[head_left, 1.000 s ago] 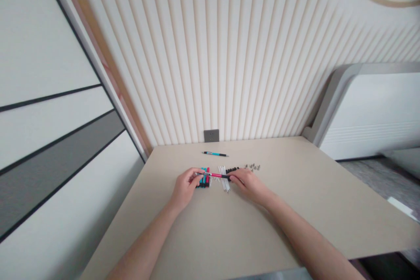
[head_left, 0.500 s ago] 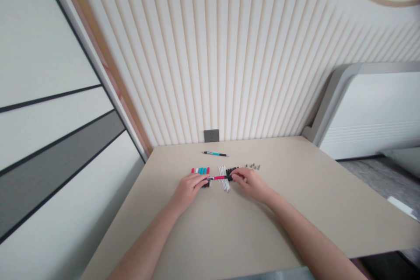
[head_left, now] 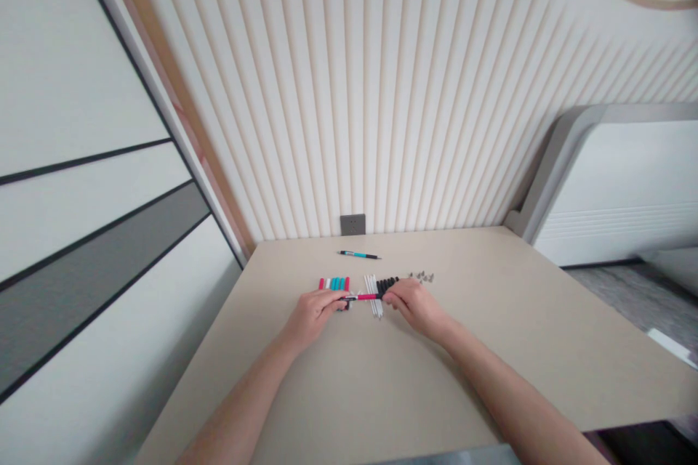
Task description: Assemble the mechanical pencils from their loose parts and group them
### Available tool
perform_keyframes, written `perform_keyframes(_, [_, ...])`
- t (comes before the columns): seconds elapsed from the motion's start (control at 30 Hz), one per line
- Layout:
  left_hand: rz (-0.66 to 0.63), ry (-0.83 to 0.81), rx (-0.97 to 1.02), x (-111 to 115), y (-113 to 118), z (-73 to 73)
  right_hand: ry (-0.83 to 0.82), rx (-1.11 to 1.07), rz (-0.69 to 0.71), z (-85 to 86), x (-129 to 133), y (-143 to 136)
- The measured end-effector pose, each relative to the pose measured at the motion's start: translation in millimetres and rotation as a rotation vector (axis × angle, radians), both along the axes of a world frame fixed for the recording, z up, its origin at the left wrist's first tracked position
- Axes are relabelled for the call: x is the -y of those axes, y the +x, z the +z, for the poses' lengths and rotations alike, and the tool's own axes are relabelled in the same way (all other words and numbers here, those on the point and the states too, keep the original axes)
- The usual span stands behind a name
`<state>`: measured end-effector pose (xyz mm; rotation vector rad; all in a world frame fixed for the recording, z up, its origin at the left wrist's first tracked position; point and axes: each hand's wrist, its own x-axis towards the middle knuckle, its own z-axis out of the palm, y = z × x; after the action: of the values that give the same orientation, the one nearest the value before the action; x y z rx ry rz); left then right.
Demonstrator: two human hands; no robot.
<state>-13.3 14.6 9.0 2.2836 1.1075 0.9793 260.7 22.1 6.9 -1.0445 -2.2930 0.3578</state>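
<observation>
A red and black pen (head_left: 366, 297) lies level between my hands, above the parts on the table. My left hand (head_left: 312, 314) is closed on its left, black end. At the right end, the fingers of my right hand (head_left: 413, 302) pinch the black grip. Behind my left hand sits a row of red, white and teal pen barrels (head_left: 335, 283), partly hidden by my fingers. White refills (head_left: 371, 285) lie side by side under the pen. Several black grips (head_left: 386, 285) are lined up beside my right hand, and small metal pen tips (head_left: 422, 277) are scattered past them.
A teal and black pen (head_left: 360, 255) rests farther back on the beige table (head_left: 349, 378). Behind the table rises a ribbed wall with a dark socket (head_left: 352, 224). A white cabinet (head_left: 98, 320) stands at the left and a bed headboard (head_left: 616, 182) at the right.
My right hand's fingers have closed more tightly around the pen's black end. The pen stays between both hands, and the view has shifted slightly.
</observation>
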Motion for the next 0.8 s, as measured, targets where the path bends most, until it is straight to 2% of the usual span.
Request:
perform_keyframes(0.13, [0.008,-0.041,0.027,2.0,0.0,3.2,0.186,0.076,-0.053,0.7,3.4,-0.7])
perform_keyframes(0.27, [0.043,-0.052,0.004,2.9,2.0,2.5,0.289,0.117,-0.076,4.2,6.2,-2.9])
perform_keyframes(0.47, [0.026,0.045,0.035,-1.4,-0.2,-2.2,0.178,0.075,-0.097,10.0,8.6,-5.1])
perform_keyframes(0.6, [0.008,0.072,0.014,-3.3,-1.9,-6.1,0.074,0.07,-0.07,2.2,4.0,-2.8])
perform_keyframes(0.8, [0.001,0.051,0.027,-3.3,-0.7,-8.9,0.01,-0.074,-0.082,-4.8,2.9,-3.3])
